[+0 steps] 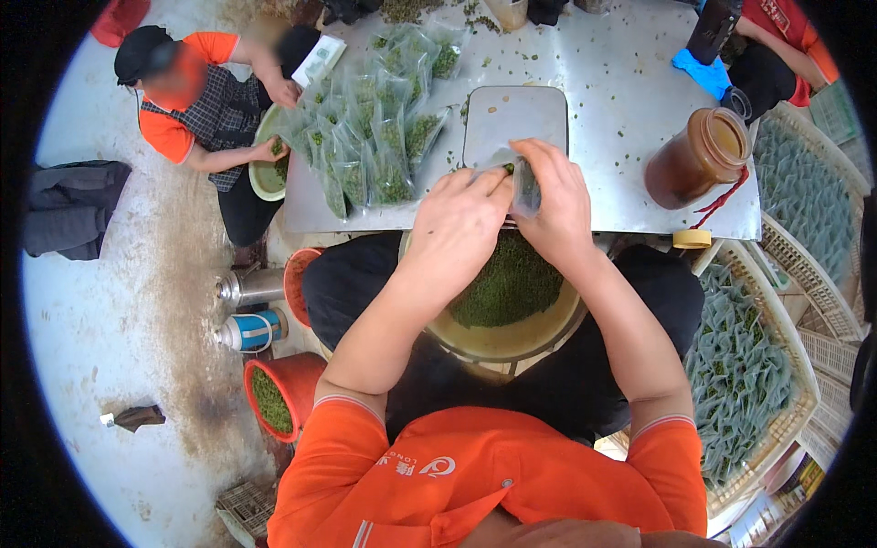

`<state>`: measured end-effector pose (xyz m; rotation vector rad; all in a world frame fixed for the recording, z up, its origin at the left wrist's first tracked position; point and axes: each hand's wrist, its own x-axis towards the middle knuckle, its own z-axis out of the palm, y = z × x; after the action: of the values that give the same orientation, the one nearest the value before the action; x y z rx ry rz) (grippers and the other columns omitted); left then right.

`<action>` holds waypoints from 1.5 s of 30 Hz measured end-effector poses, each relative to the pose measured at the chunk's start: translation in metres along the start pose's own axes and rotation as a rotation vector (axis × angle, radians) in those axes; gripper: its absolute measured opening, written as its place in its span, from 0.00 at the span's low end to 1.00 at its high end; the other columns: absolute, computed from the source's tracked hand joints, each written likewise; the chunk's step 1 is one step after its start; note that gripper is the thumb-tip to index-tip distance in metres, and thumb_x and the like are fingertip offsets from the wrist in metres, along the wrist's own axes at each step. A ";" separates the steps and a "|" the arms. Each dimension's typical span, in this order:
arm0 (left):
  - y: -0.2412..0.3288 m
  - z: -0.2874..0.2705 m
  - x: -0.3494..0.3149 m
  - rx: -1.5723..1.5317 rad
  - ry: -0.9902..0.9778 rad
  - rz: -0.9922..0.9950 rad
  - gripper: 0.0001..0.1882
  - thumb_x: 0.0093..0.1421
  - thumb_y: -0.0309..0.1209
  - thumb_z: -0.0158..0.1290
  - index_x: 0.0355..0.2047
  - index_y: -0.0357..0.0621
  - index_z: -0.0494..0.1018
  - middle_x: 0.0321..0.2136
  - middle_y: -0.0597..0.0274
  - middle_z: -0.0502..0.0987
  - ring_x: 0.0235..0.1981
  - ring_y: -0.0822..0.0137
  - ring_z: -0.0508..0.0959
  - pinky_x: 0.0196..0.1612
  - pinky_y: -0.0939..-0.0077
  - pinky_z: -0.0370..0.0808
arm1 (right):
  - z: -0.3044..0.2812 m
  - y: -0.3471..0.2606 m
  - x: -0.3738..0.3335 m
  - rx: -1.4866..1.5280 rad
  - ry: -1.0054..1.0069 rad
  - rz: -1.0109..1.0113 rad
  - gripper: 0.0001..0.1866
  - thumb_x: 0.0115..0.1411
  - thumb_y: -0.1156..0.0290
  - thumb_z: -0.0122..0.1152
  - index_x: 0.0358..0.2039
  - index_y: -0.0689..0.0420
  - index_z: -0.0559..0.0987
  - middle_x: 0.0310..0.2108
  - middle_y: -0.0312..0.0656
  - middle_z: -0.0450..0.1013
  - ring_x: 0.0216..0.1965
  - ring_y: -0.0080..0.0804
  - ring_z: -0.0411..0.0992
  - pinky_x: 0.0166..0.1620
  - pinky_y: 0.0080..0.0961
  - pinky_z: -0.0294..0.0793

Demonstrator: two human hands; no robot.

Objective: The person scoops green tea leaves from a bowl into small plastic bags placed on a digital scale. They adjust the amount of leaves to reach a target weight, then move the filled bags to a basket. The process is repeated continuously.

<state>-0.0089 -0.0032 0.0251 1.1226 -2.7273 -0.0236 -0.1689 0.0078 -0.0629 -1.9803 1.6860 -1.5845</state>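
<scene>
My right hand [555,201] is curved round a small clear plastic bag [526,188], held upright over the near edge of the metal table. My left hand [459,222] is closed at the bag's mouth, with a bit of green showing at its fingertips; the rest of what it holds is hidden. Below both hands, between my knees, stands a wide pale basin [466,345] with a heap of small green berries [512,283], like green peppercorns. Just beyond my fingers lies a flat square metal plate [516,119].
Filled clear bags [365,128] are piled on the table's left. A brown jar [690,160] stands at right, beside a yellow lid [692,239]. Crates of bags [735,374] sit at right. Red buckets [290,388] and flasks [251,331] stand at left. Co-workers [215,119] sit across.
</scene>
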 end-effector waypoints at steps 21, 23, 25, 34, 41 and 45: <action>-0.017 -0.024 -0.006 -0.423 0.220 -0.158 0.17 0.65 0.29 0.62 0.54 0.44 0.81 0.50 0.51 0.85 0.56 0.45 0.82 0.63 0.50 0.75 | -0.008 0.015 -0.006 -0.131 0.030 -0.160 0.16 0.44 0.79 0.70 0.37 0.56 0.85 0.38 0.36 0.77 0.42 0.37 0.76 0.46 0.34 0.73; -0.049 -0.001 0.019 -0.294 0.294 -0.394 0.15 0.65 0.31 0.63 0.50 0.40 0.83 0.47 0.46 0.85 0.51 0.44 0.84 0.55 0.57 0.81 | -0.010 0.013 -0.005 -0.161 0.039 -0.179 0.14 0.46 0.78 0.70 0.36 0.55 0.85 0.38 0.35 0.78 0.42 0.37 0.76 0.46 0.34 0.72; -0.089 0.038 0.047 -0.074 0.314 -0.434 0.16 0.62 0.34 0.65 0.46 0.36 0.84 0.46 0.42 0.85 0.50 0.42 0.84 0.54 0.55 0.81 | -0.012 0.010 -0.004 -0.202 0.035 -0.185 0.12 0.47 0.77 0.70 0.35 0.55 0.85 0.37 0.35 0.78 0.42 0.37 0.76 0.46 0.34 0.72; -0.146 0.039 0.068 -0.365 0.114 -0.729 0.12 0.72 0.28 0.52 0.43 0.33 0.83 0.35 0.48 0.86 0.40 0.58 0.89 0.42 0.63 0.85 | -0.018 0.002 -0.023 -0.012 0.008 -0.300 0.11 0.46 0.79 0.68 0.32 0.54 0.88 0.30 0.34 0.79 0.36 0.33 0.77 0.44 0.34 0.74; -0.080 0.018 0.069 -0.399 0.327 0.006 0.11 0.73 0.22 0.51 0.50 0.37 0.81 0.54 0.57 0.84 0.56 0.58 0.84 0.59 0.67 0.78 | -0.061 -0.026 -0.060 0.117 -0.171 -0.312 0.14 0.40 0.70 0.66 0.32 0.54 0.86 0.30 0.33 0.75 0.37 0.34 0.75 0.46 0.33 0.73; -0.072 0.057 0.047 -0.287 0.079 0.082 0.20 0.71 0.16 0.46 0.58 0.40 0.79 0.67 0.49 0.74 0.69 0.51 0.73 0.71 0.62 0.67 | -0.130 -0.045 -0.083 0.232 -0.027 -0.222 0.10 0.38 0.70 0.69 0.26 0.53 0.82 0.30 0.34 0.73 0.38 0.37 0.75 0.44 0.35 0.72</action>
<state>-0.0016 -0.0910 -0.0295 0.9105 -2.5921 -0.3390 -0.2212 0.1552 -0.0262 -2.1142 1.2415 -1.7232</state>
